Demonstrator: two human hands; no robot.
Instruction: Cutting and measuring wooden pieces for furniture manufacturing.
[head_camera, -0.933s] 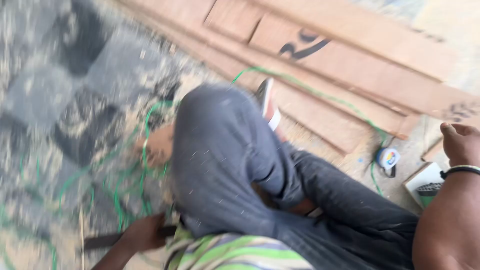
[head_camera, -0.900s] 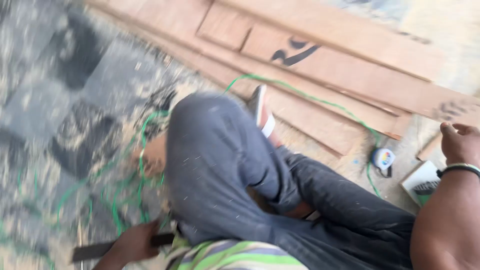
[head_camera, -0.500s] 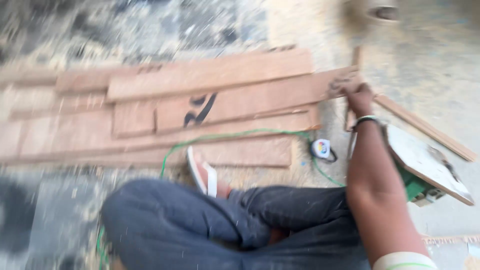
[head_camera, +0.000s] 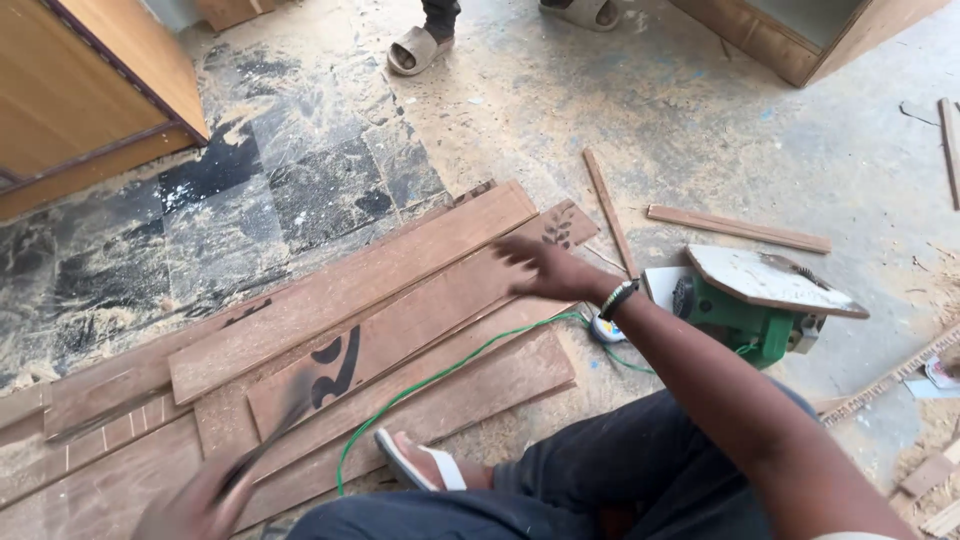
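Already risky: right hand (head_camera: 545, 268) spread flat over planks (head_camera: 400, 300); left hand (head_camera: 190, 505) blurred, gripping dark tool (head_camera: 265, 445), could nick green cable (head_camera: 440, 375) or sandalled foot (head_camera: 420, 462).

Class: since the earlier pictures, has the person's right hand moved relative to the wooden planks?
Yes. The right hand moved from beyond the planks' end to above them.

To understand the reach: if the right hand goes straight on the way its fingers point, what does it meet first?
Likely the long wooden plank just beyond the right hand, whose fingers point left along the boards; the hand's height above them is unclear.
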